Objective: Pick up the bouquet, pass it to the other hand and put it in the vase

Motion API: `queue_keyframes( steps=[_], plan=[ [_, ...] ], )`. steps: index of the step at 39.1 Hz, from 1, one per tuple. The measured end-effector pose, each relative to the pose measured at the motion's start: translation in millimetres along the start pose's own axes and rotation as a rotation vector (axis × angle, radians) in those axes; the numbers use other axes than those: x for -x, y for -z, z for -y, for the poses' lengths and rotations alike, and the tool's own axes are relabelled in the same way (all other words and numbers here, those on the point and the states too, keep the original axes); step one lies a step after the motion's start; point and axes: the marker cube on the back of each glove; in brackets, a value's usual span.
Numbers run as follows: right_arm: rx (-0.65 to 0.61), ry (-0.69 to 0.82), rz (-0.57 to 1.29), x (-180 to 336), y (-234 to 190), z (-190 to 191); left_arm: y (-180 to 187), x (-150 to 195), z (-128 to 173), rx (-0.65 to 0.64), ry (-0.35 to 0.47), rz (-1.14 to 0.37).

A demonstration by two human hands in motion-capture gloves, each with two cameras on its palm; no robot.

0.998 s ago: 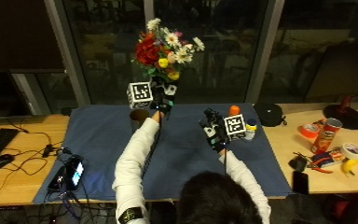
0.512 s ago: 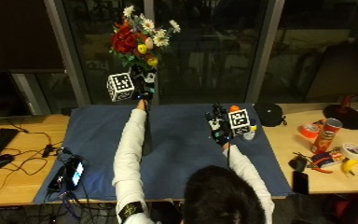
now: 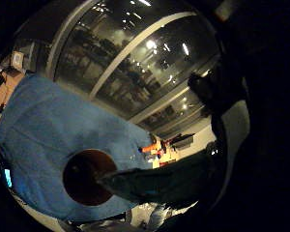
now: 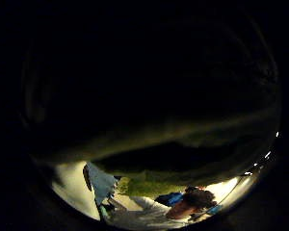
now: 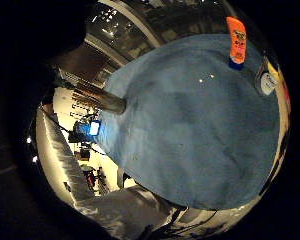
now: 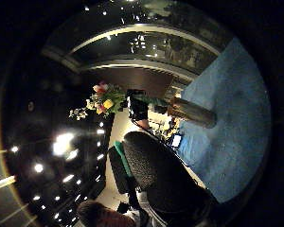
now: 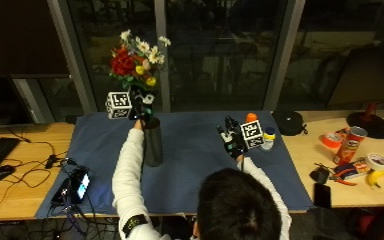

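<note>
On the blue cloth [image 7: 185, 165] covering the table, the dark vase [image 7: 153, 141] stands upright left of centre, and the right hand [image 7: 232, 141] hovers over the cloth to its right, holding nothing; I cannot tell how its fingers are set. Farther back and above the vase, the left hand [image 7: 139, 102] grips the stems of the bouquet [image 7: 135, 61], fingers curled round them, its red, white and yellow blooms held upright before the dark window.

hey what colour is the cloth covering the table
Blue. The cloth shows best in the outside view, spread under the vase.
</note>
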Motion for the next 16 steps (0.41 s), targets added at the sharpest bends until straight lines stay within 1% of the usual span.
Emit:
queue_keyframes(
  steps=[2, 3, 5, 6, 7, 8, 9, 11, 12, 14, 16],
  plan=[
    [0.029, 0.007, 0.019, 1, -1, -9, 3, 29, -16, 0.108, 0.049, 0.029],
    [0.056, 0.024, 0.039, 3, -1, -17, 5, 51, -28, 0.187, 0.093, 0.051],
    [0.109, 0.075, 0.076, 7, 0, -34, 10, 106, -59, 0.356, 0.209, 0.106],
    [0.116, 0.092, 0.069, 4, 0, -39, 13, 130, -76, 0.426, 0.266, 0.130],
    [0.106, 0.094, 0.035, -3, 0, -41, 17, 147, -95, 0.480, 0.311, 0.146],
    [0.090, 0.079, -0.016, -13, 0, -42, 22, 155, -114, 0.517, 0.341, 0.154],
    [0.078, 0.056, -0.071, -25, -1, -42, 27, 155, -134, 0.539, 0.356, 0.156],
    [0.087, 0.017, -0.145, -50, -4, -44, 37, 146, -168, 0.539, 0.347, 0.155],
    [0.104, 0.006, -0.160, -61, -7, -45, 41, 143, -181, 0.525, 0.337, 0.157],
    [0.143, -0.003, -0.163, -78, -13, -49, 44, 145, -195, 0.490, 0.327, 0.170],
    [0.163, -0.006, -0.157, -85, -17, -50, 45, 148, -201, 0.471, 0.327, 0.182]
  ],
)
